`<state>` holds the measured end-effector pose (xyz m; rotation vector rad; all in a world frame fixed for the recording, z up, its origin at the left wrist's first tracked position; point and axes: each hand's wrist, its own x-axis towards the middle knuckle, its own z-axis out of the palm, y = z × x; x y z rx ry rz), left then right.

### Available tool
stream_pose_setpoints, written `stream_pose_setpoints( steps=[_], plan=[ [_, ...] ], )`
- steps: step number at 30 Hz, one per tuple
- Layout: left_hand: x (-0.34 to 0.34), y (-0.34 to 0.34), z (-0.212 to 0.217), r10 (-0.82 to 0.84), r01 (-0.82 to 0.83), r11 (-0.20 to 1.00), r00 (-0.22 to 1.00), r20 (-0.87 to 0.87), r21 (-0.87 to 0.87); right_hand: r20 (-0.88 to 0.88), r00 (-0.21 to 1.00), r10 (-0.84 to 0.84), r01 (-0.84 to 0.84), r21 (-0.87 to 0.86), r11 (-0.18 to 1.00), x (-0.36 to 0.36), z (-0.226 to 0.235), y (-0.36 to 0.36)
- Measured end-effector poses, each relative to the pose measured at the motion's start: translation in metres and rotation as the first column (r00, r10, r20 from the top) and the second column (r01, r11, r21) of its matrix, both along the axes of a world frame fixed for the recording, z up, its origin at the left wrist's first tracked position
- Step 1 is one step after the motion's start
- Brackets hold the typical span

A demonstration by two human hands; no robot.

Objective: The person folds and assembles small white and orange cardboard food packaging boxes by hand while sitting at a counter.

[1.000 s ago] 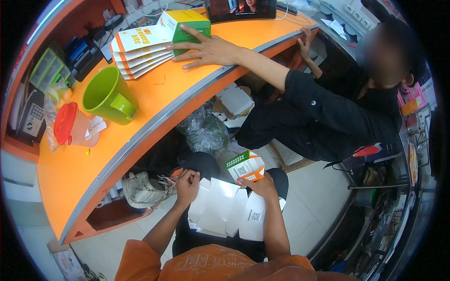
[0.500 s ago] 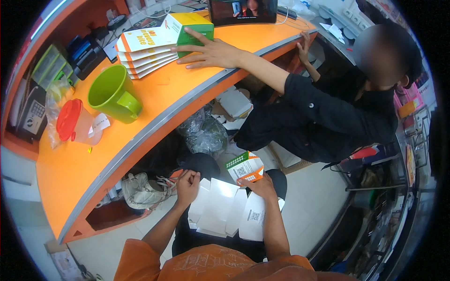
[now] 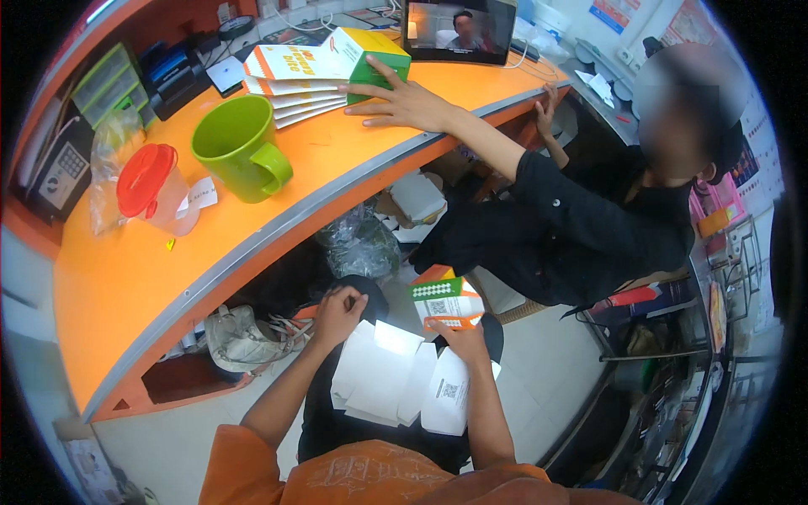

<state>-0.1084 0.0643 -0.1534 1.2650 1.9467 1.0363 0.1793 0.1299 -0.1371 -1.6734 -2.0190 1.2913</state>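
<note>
L hand and R hand both work a flat white carton blank lying across the person's lap, below the front edge of the orange counter. L hand sits at the blank's upper left corner, fingers curled in and pinching the edge; can't tell how tight. R hand is at the blank's upper right, fingers closed round the lower part of a folded-up small box, white w/ green and orange panels, held upright just above the blank.

Handling, as a guess: blank looks like thin card, light, stiff along the panels but floppy at the creases, so prob. best gripped at the edges near a fold, not mid-panel where it would buckle. Surface looks smooth, maybe a bit slippery. Small box likely light and easy to crush; hold by the corners, light pressure.

On the counter, well above the blank: green mug, clear jug w/ red lid left of the mug, stack of flat orange-white cartons toward the back, a made-up green-yellow box beside the stack. Another person in a black top reaches over the counter, that person's hand spread flat, touching the green-yellow box. Tablet stands at the counter's far edge. Grey bag on the floor under the counter.
</note>
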Motion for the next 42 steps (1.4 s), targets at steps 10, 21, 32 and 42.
stream_pose_setpoints(
  steps=[10, 21, 32, 42],
  plan=[
    [0.013, 0.05, -0.015, -0.219, 0.202, 0.976, 0.879, -0.424, -0.085, -0.189, 0.971, 0.147, 0.016, 0.666, 0.746, -0.026, 0.116, -0.005],
    [0.003, 0.049, -0.031, -0.178, 0.152, 0.984, 0.886, -0.427, -0.095, -0.555, 0.772, 0.31, 0.272, 0.73, 0.627, -0.152, 0.281, 0.109],
    [0.006, 0.054, -0.018, -0.217, 0.163, 0.974, 0.879, -0.425, -0.159, -0.083, 0.994, 0.068, 0.043, 0.892, 0.45, -0.277, 0.305, 0.247],
    [0.007, 0.056, -0.022, -0.215, 0.168, 0.974, 0.9, -0.379, -0.152, 0.007, 0.987, 0.16, -0.09, 0.854, 0.512, -0.272, 0.293, 0.249]
  ],
)
